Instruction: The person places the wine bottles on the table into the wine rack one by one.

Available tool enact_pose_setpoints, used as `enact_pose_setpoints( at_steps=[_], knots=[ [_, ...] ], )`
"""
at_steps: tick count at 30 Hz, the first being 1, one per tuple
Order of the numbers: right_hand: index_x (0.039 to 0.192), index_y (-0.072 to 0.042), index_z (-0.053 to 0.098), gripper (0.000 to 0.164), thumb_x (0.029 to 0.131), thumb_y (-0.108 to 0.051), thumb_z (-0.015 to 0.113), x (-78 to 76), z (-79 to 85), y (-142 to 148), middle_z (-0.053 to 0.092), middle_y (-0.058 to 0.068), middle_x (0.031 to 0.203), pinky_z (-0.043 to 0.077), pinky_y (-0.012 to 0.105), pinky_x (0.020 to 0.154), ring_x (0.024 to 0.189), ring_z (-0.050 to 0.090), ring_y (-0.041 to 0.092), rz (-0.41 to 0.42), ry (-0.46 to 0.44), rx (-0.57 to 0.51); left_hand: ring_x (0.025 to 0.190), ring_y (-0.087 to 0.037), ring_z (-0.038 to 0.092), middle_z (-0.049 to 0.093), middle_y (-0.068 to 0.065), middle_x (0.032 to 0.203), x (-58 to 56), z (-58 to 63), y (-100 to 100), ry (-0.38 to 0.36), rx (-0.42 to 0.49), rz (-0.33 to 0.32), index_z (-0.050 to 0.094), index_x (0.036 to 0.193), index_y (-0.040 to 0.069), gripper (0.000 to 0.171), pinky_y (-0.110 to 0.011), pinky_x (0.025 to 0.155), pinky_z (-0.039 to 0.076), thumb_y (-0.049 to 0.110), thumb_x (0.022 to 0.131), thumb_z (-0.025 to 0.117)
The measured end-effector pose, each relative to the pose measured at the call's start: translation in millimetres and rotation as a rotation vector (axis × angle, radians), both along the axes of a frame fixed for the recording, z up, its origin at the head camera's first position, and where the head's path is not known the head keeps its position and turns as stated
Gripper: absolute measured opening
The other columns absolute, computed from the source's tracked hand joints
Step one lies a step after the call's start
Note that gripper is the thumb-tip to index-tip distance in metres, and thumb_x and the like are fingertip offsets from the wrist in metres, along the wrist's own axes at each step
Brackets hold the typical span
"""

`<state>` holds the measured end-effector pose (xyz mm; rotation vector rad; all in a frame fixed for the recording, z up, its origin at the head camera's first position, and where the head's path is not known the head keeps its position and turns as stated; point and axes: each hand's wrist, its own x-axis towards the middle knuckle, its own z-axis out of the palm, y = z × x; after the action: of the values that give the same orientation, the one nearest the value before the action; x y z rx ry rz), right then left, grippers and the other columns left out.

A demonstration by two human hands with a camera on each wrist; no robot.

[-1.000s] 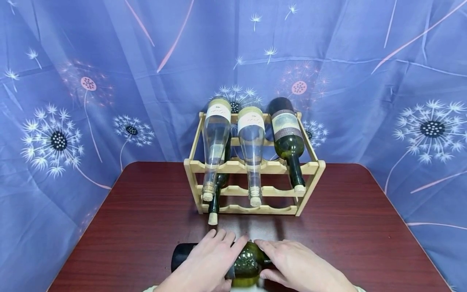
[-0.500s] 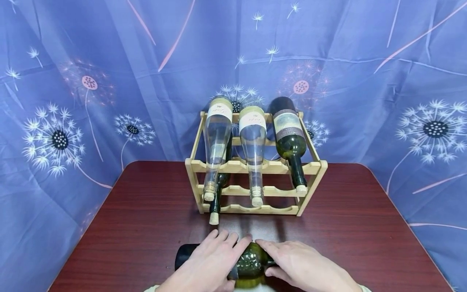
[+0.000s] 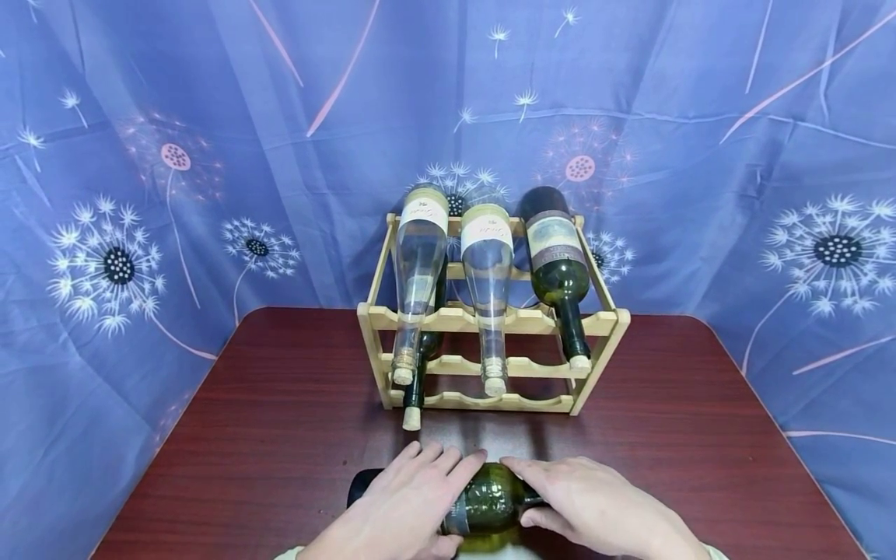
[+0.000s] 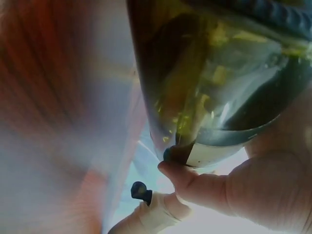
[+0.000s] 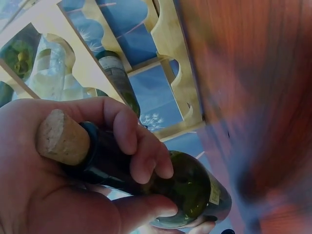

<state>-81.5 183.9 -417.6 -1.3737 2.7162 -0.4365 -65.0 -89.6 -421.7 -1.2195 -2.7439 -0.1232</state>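
A dark green wine bottle [image 3: 493, 502] lies sideways in front of the wooden wine rack [image 3: 490, 320], its neck to the right. My left hand [image 3: 411, 498] grips its body from above, and the left wrist view shows the thumb [image 4: 200, 187] against the glass. Around the neck curl the fingers of my right hand [image 3: 588, 502]. In the right wrist view a cork [image 5: 66, 139] plugs the mouth, close to the palm. Much of the label is hidden under the left hand. Whether the bottle touches the table cannot be told.
On the rack's top tier rest two clear bottles [image 3: 422, 257] and a dark green bottle [image 3: 560, 276] at the right. Another corked dark bottle [image 3: 414, 389] pokes out lower left. The reddish-brown table [image 3: 700, 435] meets a blue dandelion-print curtain [image 3: 336, 155] behind.
Both hands and the bottle have shifted slightly to the right. More of the label's edge shows beside my left hand. The bottles in the rack have stayed in place.
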Motion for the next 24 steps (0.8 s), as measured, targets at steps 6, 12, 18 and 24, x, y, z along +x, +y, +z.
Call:
enact_pose_setpoints(
  at_steps=[6, 12, 18, 24],
  knots=[
    [0.141, -0.024, 0.043, 0.055, 0.093, -0.045, 0.058, -2.1, 1.1, 6, 0.056, -0.019, 0.123, 0.052, 0.027, 0.071, 0.094, 0.062, 0.001, 0.021, -0.008, -0.029, 0.097, -0.014, 0.053, 0.055, 0.007, 0.108, 1.2, 1.3, -1, -0.008, 0.0, 0.023, 0.043, 0.139, 0.021, 0.091, -0.036, 0.081, 0.044, 0.058, 0.064, 0.078],
    [0.141, -0.024, 0.045, 0.055, 0.092, -0.048, 0.057, -3.9, 4.2, 13, 0.058, -0.017, 0.122, 0.052, 0.03, 0.072, 0.097, 0.062, 0.002, 0.006, 0.006, -0.008, 0.097, -0.014, 0.054, 0.055, 0.006, 0.11, 3.0, 3.6, -4, -0.058, -0.011, 0.072, 0.046, 0.135, 0.021, 0.084, -0.038, 0.081, 0.046, 0.058, 0.067, 0.077],
    [0.142, -0.021, 0.045, 0.057, 0.093, -0.049, 0.055, -5.0, 7.9, 22, 0.059, -0.013, 0.123, 0.053, 0.032, 0.074, 0.101, 0.062, 0.005, -0.019, -0.014, 0.006, 0.103, -0.014, 0.054, 0.055, 0.004, 0.114, 2.9, 5.4, -8, -0.088, -0.008, 0.114, 0.043, 0.138, 0.021, 0.087, -0.04, 0.082, 0.047, 0.056, 0.067, 0.078],
    [0.142, -0.019, 0.046, 0.058, 0.093, -0.05, 0.054, -6.1, 10.5, 28, 0.057, -0.012, 0.129, 0.052, 0.033, 0.079, 0.107, 0.06, 0.006, -0.011, 0.004, 0.008, 0.104, -0.015, 0.055, 0.055, 0.005, 0.117, 3.7, 7.8, -14, -0.137, 0.0, 0.13, 0.041, 0.14, 0.022, 0.086, -0.042, 0.079, 0.048, 0.061, 0.071, 0.074]
  ],
)
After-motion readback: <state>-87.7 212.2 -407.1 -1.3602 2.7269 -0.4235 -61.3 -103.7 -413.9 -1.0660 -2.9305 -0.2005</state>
